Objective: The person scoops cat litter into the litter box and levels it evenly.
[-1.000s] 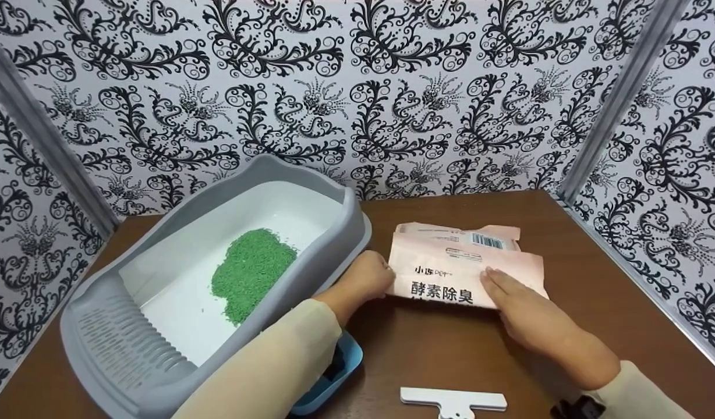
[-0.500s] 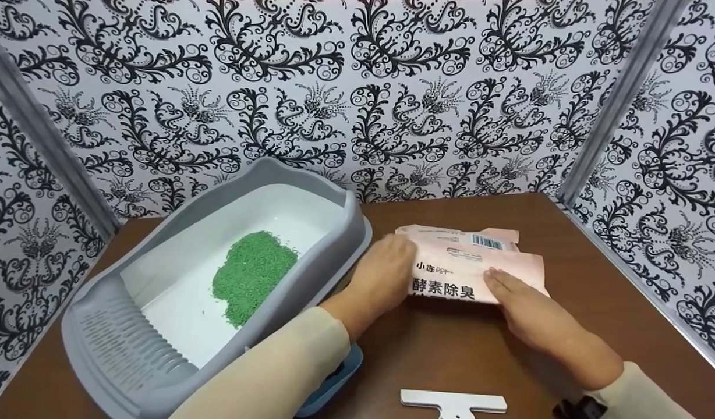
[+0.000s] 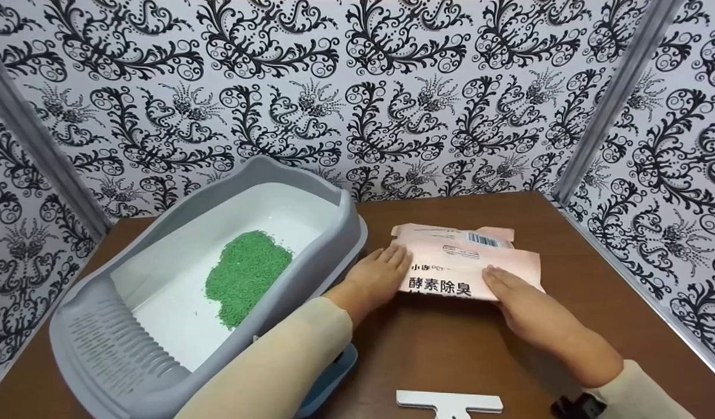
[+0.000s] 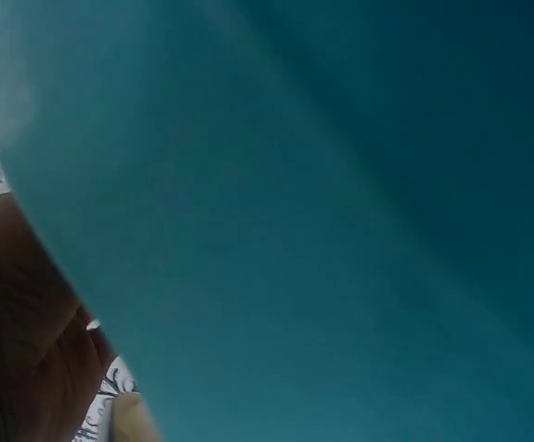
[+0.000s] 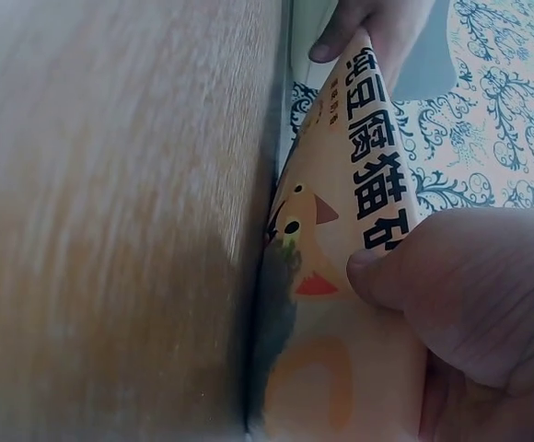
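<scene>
A pink cat litter bag (image 3: 450, 273) with black lettering lies on its side on the table, its far end folded and showing a barcode. My left hand (image 3: 378, 276) lies on the bag's left edge with its fingers fairly straight on top. On the right side, my right hand (image 3: 538, 314) presses down with extended fingers. Its thumb (image 5: 373, 276) touches the bag's front face, where a printed cat shows in the right wrist view. A teal surface (image 4: 276, 230) fills most of the left wrist view and covers much of the left hand there.
A grey litter box (image 3: 349, 233) with a heap of green pellets (image 3: 247, 276) stands on the left. Partly under my left forearm is a blue container (image 3: 334, 378). Near the front lies a white bag clip (image 3: 448, 401). Patterned walls enclose the table.
My left hand has gone from gripping the bag's lower left corner, up over its left edge, to lying flatter on it. My right hand stays put on the bag.
</scene>
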A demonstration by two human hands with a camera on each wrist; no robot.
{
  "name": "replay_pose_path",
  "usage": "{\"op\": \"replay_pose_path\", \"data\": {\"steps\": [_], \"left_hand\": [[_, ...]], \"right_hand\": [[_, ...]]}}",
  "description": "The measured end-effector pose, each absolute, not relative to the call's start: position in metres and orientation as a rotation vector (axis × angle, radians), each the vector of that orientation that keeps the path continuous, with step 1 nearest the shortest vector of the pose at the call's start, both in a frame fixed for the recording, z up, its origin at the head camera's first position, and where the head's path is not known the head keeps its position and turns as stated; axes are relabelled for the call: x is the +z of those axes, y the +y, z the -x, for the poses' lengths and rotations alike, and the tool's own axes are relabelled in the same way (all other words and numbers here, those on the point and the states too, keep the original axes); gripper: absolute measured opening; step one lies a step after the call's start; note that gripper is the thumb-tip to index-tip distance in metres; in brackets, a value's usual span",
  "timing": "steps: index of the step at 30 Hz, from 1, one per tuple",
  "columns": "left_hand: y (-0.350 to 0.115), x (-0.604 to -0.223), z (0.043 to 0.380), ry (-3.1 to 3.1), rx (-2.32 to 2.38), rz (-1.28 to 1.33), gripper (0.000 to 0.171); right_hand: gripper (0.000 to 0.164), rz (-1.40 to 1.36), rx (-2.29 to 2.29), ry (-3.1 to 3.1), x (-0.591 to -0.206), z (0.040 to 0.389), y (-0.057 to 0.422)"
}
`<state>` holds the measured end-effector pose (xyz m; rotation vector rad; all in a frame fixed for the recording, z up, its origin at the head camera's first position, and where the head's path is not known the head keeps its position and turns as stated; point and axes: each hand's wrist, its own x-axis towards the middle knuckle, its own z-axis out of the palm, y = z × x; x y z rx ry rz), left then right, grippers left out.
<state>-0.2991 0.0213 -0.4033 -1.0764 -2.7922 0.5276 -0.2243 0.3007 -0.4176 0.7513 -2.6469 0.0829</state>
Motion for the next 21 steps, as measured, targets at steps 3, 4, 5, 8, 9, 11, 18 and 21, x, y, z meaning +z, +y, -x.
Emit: {"op": "replay_pose_path", "data": {"steps": [3,4,5,8,9,11,18,21], "left_hand": [[0.019,-0.404,0.298,-2.814,0.500,1.083,0.049],[0.018,-0.404,0.298,-2.815,0.500,1.086,0.049],[0.018,-0.404,0.297,-2.813,0.503,1.088,0.049],[0.017,-0.404,0.296,-2.806,0.513,1.083,0.048],[0.017,-0.403,0.296,-2.801,0.512,1.079,0.048],[0.018,-0.402,0.296,-2.802,0.517,1.074,0.047],[0.022,-0.404,0.295,-2.794,0.541,1.064,0.046],[0.024,-0.405,0.294,-2.803,0.558,1.065,0.047]], "right_hand": [[0.043,-0.744,0.085,-2.682,-0.416,0.223,0.301],[0.043,-0.739,0.092,-2.697,-0.416,0.223,0.301],[0.044,-0.733,0.103,-2.716,-0.415,0.222,0.301],[0.047,-0.718,0.143,-2.773,-0.415,0.222,0.302],[0.048,-0.708,0.159,-2.793,-0.415,0.222,0.302],[0.050,-0.679,0.184,-2.834,-0.415,0.222,0.302],[0.049,-0.635,0.153,-2.873,-0.413,0.222,0.308],[0.048,-0.629,0.089,-2.857,-0.413,0.222,0.312]]}}
